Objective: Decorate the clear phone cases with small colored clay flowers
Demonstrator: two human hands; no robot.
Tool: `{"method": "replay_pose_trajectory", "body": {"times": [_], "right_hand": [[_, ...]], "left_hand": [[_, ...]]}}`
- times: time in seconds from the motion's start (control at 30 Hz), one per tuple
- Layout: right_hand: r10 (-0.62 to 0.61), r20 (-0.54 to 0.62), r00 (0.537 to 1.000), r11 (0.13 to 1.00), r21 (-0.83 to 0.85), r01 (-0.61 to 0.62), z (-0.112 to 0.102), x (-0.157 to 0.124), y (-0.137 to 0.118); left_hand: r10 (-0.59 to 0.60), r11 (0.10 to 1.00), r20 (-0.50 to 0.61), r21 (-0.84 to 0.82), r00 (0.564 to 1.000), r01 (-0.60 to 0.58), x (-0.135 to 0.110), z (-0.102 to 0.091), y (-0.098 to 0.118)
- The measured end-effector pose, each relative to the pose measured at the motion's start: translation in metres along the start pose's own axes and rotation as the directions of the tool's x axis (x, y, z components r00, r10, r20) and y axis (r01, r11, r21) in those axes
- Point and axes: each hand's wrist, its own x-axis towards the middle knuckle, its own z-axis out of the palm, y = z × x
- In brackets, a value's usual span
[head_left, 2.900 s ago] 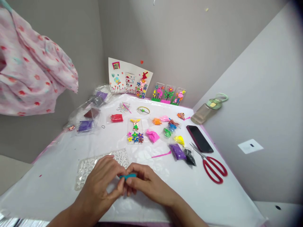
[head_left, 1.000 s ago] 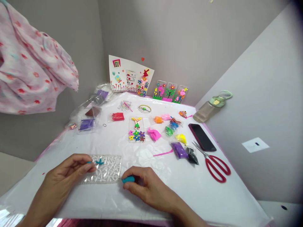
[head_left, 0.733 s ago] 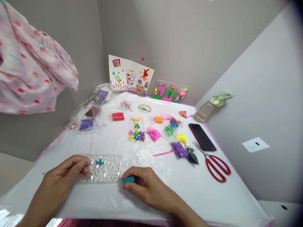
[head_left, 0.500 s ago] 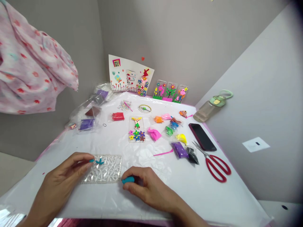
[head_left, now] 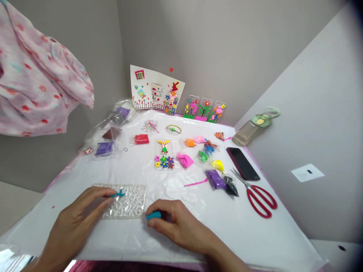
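Note:
A clear phone case (head_left: 127, 206) with a raised flower-like pattern lies flat on the table. On its upper part sits a small teal clay flower (head_left: 121, 193) with a few petals. My left hand (head_left: 76, 215) reaches over the case's left end, its thumb and forefinger pinched on a small teal clay piece (head_left: 112, 195) touching the flower. By the case's right edge, my right hand (head_left: 172, 223) rests closed around a larger lump of teal clay (head_left: 153, 215), part of which is hidden by the fingers.
Beyond the hands lie a case decorated with a rabbit and flowers (head_left: 163, 155), bagged clay such as a purple pack (head_left: 215, 179), red-handled scissors (head_left: 261, 202), and a phone (head_left: 243, 164). A bottle (head_left: 252, 130) leans at the right wall. Pink cloth (head_left: 42, 75) hangs left.
My left hand has shifted slightly right, bringing the small teal clay piece against the flower on the case. My right hand stays in place with the teal lump.

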Motion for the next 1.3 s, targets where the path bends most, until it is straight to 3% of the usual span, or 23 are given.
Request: {"method": "replay_pose_trajectory", "body": {"times": [0.27,0.47,1.13,1.3], "right_hand": [[0.003,0.008,1.000,1.000,0.009,-0.003,0.000,0.000,0.001],[-0.008,0.012,1.000,1.000,0.004,0.008,0.000,0.000,0.003],[0.011,0.024,1.000,1.000,-0.027,-0.010,-0.001,-0.001,-0.002],[-0.038,0.041,0.998,0.999,0.016,0.038,-0.002,0.000,-0.002]], "left_hand": [[0.250,0.963,0.012,0.098,0.968,-0.250,0.002,0.002,-0.016],[0.345,0.934,0.020,0.091,0.938,-0.345,0.003,0.004,-0.025],[0.305,0.945,0.009,0.119,0.952,-0.304,0.004,0.006,-0.021],[0.295,0.945,0.014,0.147,0.955,-0.294,0.005,0.005,-0.017]]}}
